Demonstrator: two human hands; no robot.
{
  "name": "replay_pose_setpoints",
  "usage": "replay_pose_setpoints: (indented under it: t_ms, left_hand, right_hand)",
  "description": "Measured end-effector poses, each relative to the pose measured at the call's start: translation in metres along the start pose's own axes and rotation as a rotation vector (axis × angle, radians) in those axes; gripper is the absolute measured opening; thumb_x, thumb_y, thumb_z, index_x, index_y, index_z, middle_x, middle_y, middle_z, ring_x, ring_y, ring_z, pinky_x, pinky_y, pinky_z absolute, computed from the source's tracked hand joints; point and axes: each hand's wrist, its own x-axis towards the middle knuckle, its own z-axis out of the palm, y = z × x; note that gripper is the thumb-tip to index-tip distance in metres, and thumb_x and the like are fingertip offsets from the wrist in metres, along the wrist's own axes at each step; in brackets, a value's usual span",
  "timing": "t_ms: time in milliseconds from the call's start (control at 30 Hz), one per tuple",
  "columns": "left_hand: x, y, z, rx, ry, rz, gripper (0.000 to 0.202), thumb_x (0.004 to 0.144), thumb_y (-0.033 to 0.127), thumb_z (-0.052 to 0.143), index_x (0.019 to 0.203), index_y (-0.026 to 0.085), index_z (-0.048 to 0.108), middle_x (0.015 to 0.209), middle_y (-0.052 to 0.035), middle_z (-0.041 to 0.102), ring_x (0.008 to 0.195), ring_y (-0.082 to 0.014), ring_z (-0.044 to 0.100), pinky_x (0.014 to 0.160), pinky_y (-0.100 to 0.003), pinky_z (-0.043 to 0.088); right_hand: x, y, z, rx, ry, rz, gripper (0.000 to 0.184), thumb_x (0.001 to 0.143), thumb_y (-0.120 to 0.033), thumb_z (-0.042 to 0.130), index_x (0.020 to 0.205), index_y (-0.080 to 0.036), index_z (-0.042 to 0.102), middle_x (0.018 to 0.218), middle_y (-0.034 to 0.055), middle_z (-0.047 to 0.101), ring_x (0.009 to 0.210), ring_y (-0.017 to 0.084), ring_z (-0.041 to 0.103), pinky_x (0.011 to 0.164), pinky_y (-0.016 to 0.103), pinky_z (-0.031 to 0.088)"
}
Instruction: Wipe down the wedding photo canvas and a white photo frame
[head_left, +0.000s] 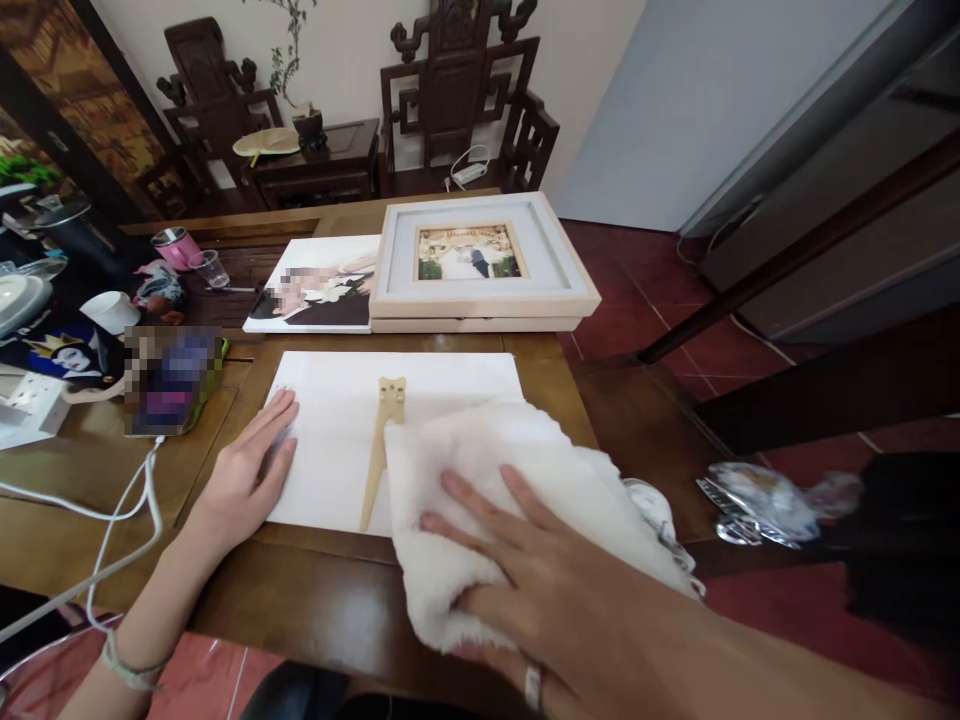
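On my feed at nine o'clock, a dark pouch (86,350) bore a crowned cartoon face; I couldn't read its pale lettering, and the phone (176,390) screen was blurred out. At eight o'clock, my left hand (244,478) lay flat, gripping nothing, on the edge of the white board (326,450). That board sat just left of centre, with tiny illegible marks at its ten o'clock corner and a tan stand piece (381,455) upon it. Toward five o'clock, my right hand (536,560) pinched the white cloth (499,440) between thumb and fingers. I judged the work underway, unfinished: cloth covered the board's right part, the left lay uncovered; how much remained, I couldn't tell.
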Motion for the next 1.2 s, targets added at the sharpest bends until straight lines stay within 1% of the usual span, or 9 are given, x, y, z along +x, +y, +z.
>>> replay_pose_setpoints:
  t_ms: [100,267,367,533,733,800,933,1067,1200]
  left_hand:
    - [0.000,0.000,0.001,0.001,0.007,0.002,0.044,0.096,0.033,0.047,0.136,0.016,0.053,0.146,-0.0114,0.049,0.137,-0.0260,0.043,0.116,-0.050,0.033]
    - [0.001,0.000,0.001,-0.006,0.011,0.005,0.044,0.096,0.034,0.048,0.134,0.014,0.054,0.145,-0.0126,0.049,0.136,-0.0261,0.044,0.116,-0.048,0.034]
    - [0.001,0.001,0.000,-0.014,0.013,-0.003,0.044,0.096,0.035,0.048,0.134,0.015,0.055,0.145,-0.0123,0.050,0.137,-0.0265,0.044,0.116,-0.048,0.033]
    - [0.000,0.000,0.000,-0.014,0.005,-0.005,0.044,0.096,0.036,0.047,0.135,0.017,0.054,0.146,-0.0107,0.049,0.137,-0.0269,0.043,0.117,-0.048,0.032]
    - [0.000,0.001,0.001,0.004,-0.007,-0.009,0.045,0.096,0.035,0.046,0.136,0.014,0.053,0.147,-0.0117,0.048,0.137,-0.0268,0.042,0.116,-0.048,0.032]
    - [0.000,0.001,0.000,0.011,-0.005,-0.011,0.045,0.096,0.035,0.046,0.135,0.014,0.053,0.146,-0.0116,0.048,0.137,-0.0262,0.043,0.116,-0.047,0.033]
    - [0.000,0.001,0.000,0.014,0.004,-0.012,0.045,0.096,0.035,0.046,0.134,0.013,0.055,0.145,-0.0120,0.050,0.137,-0.0251,0.044,0.116,-0.046,0.033]
    - [0.000,0.000,0.000,0.007,0.008,-0.011,0.045,0.096,0.036,0.047,0.134,0.014,0.055,0.145,-0.0111,0.050,0.137,-0.0248,0.044,0.116,-0.046,0.033]
    - [0.000,-0.001,0.000,0.007,0.010,-0.012,0.045,0.096,0.035,0.047,0.134,0.013,0.055,0.145,-0.0113,0.050,0.137,-0.0244,0.044,0.116,-0.045,0.033]
  right_hand:
    - [0.003,0.009,-0.004,0.025,-0.041,0.001,0.022,0.093,-0.035,0.052,0.102,-0.029,0.072,0.142,0.0036,0.054,0.139,0.036,0.037,0.107,0.071,0.032]
    - [0.037,0.069,-0.025,-0.046,-0.095,0.039,0.036,0.084,-0.013,0.054,0.117,-0.022,0.066,0.150,0.0081,0.045,0.147,0.033,0.017,0.113,0.070,0.017]
    - [0.049,0.090,-0.031,-0.133,-0.084,0.049,0.041,0.078,-0.007,0.053,0.117,-0.017,0.065,0.154,0.0095,0.038,0.148,0.034,0.007,0.113,0.070,0.011]
    - [0.041,0.057,-0.023,-0.113,-0.132,0.137,0.046,0.072,-0.006,0.058,0.115,-0.020,0.068,0.156,0.0097,0.032,0.146,0.040,0.014,0.112,0.072,0.013]
    - [0.006,0.004,-0.032,0.181,-0.217,0.032,0.035,0.074,-0.011,0.053,0.101,-0.025,0.072,0.126,0.0073,0.066,0.136,0.035,0.042,0.110,0.060,0.033]
    - [0.005,0.006,-0.041,0.221,-0.250,0.036,0.035,0.076,-0.011,0.050,0.100,-0.025,0.071,0.121,0.0064,0.068,0.134,0.033,0.044,0.110,0.058,0.034]
    - [0.027,0.040,-0.048,0.152,-0.262,0.128,0.036,0.083,-0.011,0.042,0.106,-0.023,0.068,0.137,0.0060,0.058,0.144,0.032,0.029,0.113,0.062,0.026]
    - [0.052,0.075,-0.041,0.020,-0.148,0.132,0.039,0.083,-0.007,0.041,0.113,-0.015,0.063,0.130,0.0124,0.062,0.148,0.030,0.012,0.117,0.062,0.014]
    - [0.053,0.066,-0.033,-0.087,-0.148,0.203,0.043,0.080,-0.006,0.047,0.120,-0.012,0.062,0.144,0.0172,0.050,0.147,0.039,0.007,0.113,0.069,0.014]
